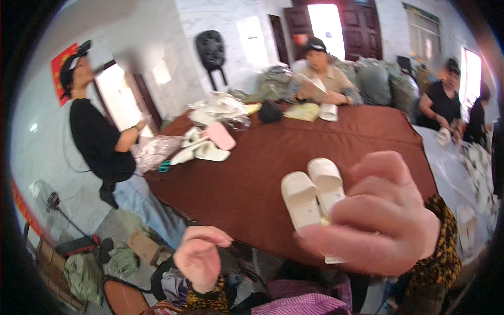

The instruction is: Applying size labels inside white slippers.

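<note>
A pair of cream slide slippers (300,198) lies side by side on the brown-covered table (252,194), just left of my right hand. Large and partly blurred, my right hand (375,220) is raised over the table's near right part, its fingers curled in toward the thumb. A small white printed piece (334,259) shows below the thumb, and a yellowish bit by the fingertips; what the fingers grip I cannot make out. Off the table's near left edge, my left hand (199,257) hangs with loosely bent fingers and nothing seen in it.
Loose slippers, white and pink (220,136), lie at the table's left beside teal-handled scissors (164,166) and clear plastic bags (218,109). Across the table a person (320,79) handles a slipper. Another person (100,131) stands at left. A pale table with slippers (446,157) stands right.
</note>
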A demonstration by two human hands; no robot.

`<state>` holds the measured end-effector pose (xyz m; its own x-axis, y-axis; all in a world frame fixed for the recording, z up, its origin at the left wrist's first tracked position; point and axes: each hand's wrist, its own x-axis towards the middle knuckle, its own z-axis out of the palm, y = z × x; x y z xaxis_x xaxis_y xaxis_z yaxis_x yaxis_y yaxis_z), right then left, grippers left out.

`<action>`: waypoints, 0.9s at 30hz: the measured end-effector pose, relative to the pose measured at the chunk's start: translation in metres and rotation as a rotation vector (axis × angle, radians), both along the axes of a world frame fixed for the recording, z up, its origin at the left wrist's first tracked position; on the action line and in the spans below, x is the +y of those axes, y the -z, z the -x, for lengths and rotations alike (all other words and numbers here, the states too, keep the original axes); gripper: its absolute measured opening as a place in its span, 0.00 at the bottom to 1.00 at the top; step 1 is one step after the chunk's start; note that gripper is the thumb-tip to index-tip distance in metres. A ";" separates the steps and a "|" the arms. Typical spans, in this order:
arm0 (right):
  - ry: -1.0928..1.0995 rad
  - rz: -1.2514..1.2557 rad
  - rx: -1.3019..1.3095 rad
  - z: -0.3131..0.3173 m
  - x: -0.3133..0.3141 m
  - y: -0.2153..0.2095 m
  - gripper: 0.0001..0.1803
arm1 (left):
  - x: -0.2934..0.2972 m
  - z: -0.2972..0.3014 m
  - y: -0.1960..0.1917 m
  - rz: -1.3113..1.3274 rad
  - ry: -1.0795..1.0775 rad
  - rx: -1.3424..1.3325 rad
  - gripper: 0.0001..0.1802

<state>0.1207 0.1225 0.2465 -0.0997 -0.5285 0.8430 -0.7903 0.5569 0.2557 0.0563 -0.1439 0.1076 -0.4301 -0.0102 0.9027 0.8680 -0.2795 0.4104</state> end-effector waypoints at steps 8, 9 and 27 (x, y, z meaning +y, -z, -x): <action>0.329 0.369 -0.414 -0.040 -0.043 0.012 0.05 | 0.001 0.009 0.009 0.052 0.037 -0.012 0.21; 0.342 0.363 -0.410 -0.042 -0.043 0.015 0.06 | 0.002 0.009 0.011 0.056 0.050 0.009 0.22; 0.126 -0.027 -0.206 -0.005 0.029 0.012 0.11 | 0.011 0.009 0.016 0.052 0.116 -0.092 0.23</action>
